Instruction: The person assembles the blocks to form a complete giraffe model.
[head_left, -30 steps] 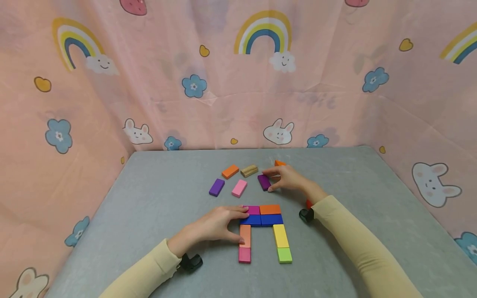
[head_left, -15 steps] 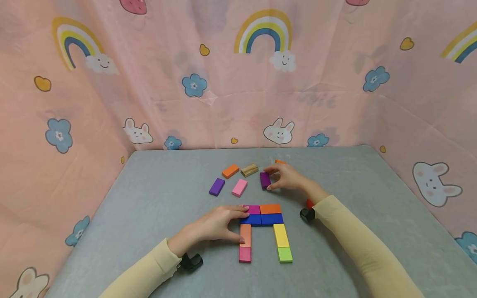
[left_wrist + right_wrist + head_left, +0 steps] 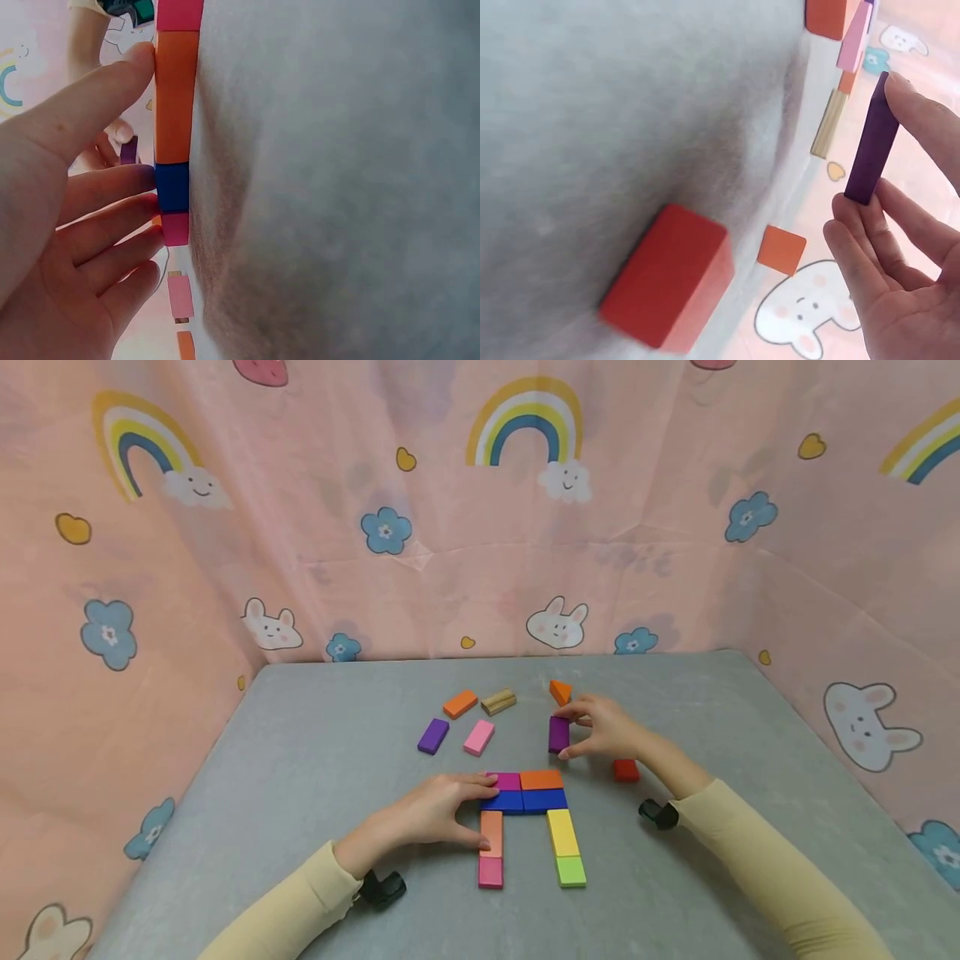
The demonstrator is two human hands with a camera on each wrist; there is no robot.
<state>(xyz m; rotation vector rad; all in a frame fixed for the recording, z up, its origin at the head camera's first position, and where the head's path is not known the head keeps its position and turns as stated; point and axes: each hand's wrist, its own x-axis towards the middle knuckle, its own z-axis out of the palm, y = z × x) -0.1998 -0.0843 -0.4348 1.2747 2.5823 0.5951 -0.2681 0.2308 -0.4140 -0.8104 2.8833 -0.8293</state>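
Note:
My right hand pinches a dark purple block by its ends between thumb and fingertips; the right wrist view shows this block raised off the table. My left hand rests at the left side of a flat arrangement of coloured blocks. Its thumb touches a light orange block, while its fingertips lie at a blue block and a magenta block. Beside these lie an orange block and a second blue block. A yellow block, a green block and a pink-red block form the lower legs.
Behind the arrangement lie a violet block, a pink block, an orange block and a wood-coloured block. An orange triangular block and a red block flank the right hand. A patterned curtain encloses the grey table.
My right hand has moved right and slightly nearer with the dark purple block, which has turned more upright in the head view. The red block now shows fully. My left hand stays put.

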